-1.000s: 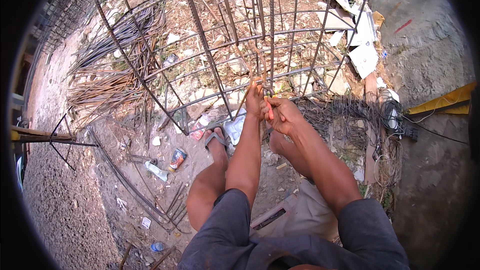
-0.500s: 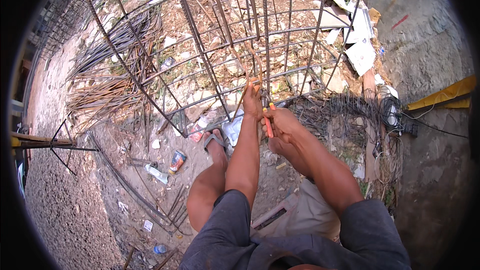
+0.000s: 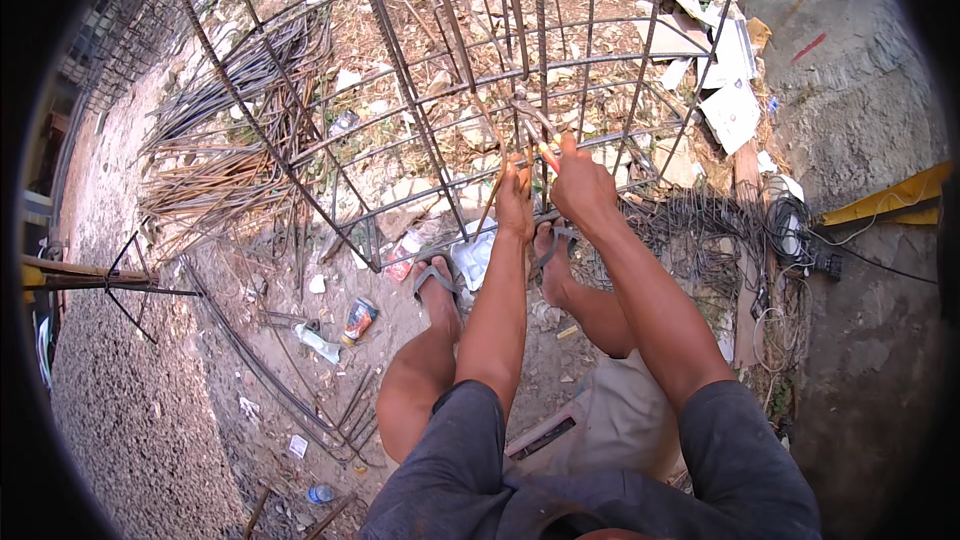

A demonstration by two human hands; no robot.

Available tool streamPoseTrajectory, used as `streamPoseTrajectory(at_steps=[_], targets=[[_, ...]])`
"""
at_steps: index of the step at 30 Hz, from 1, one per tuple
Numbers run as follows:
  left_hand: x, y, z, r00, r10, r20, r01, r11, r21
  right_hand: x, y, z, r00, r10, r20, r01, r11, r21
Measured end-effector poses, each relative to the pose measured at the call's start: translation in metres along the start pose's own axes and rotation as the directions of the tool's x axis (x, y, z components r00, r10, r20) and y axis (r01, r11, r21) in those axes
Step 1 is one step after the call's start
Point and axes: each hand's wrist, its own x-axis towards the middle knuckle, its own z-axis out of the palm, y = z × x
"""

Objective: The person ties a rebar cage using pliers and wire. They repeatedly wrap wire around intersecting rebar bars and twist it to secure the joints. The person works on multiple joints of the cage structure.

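A cage of steel reinforcing bars [image 3: 543, 50] stands in front of me, with long ribbed bars crossed by thinner ones. My right hand [image 3: 583, 185] is closed around pliers [image 3: 548, 154] with red and yellow handles. Their jaws point away from me, up among the bars; what they touch is too small to make out. Just left of it, my left hand [image 3: 514, 202] is wrapped round a thin rust-brown rod [image 3: 497, 140] at the cage's near side. Part of that rod is hidden by the fingers.
Loose bars lie in a pile [image 3: 200, 185] at the left. Tangled wire [image 3: 690, 225] spreads to the right, beside a wooden plank [image 3: 748, 280]. Broken white boards [image 3: 732, 115] lie at far right. A plastic bottle [image 3: 318, 343] and a packet [image 3: 359, 320] litter the ground near my sandalled feet.
My right hand has moved forward with the pliers, from beside my left wrist up to the cage bars. My left hand stays on the rod, almost in place.
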Motion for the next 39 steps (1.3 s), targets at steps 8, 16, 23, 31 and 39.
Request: streamPoseTrajectory(at_steps=[8,16,23,31,39], targets=[[0.001,0.002,-0.004,0.992,0.046,0.121,-0.057,0.995,0.084,0.001,0.001,0.007,0.998,-0.039,0.056,0.038,0.999,0.007],[0.002,0.009,-0.020,0.995,0.062,0.079,-0.065,0.997,0.038,-0.071,0.004,-0.002,0.748,-0.047,0.662,-0.624,0.288,0.726],[-0.012,0.013,0.009,0.999,-0.010,0.039,0.012,0.999,-0.045,-0.037,0.036,0.060,0.665,-0.254,0.702,-0.747,-0.245,0.619],[-0.008,0.012,-0.002,0.999,0.049,-0.025,-0.049,0.999,-0.018,-0.033,0.021,0.052,0.636,-0.219,0.740,-0.763,-0.319,0.562],[-0.001,0.008,-0.011,0.994,0.036,0.105,-0.030,0.998,-0.058,-0.045,0.016,0.055,0.701,-0.211,0.681,-0.713,-0.198,0.672]])
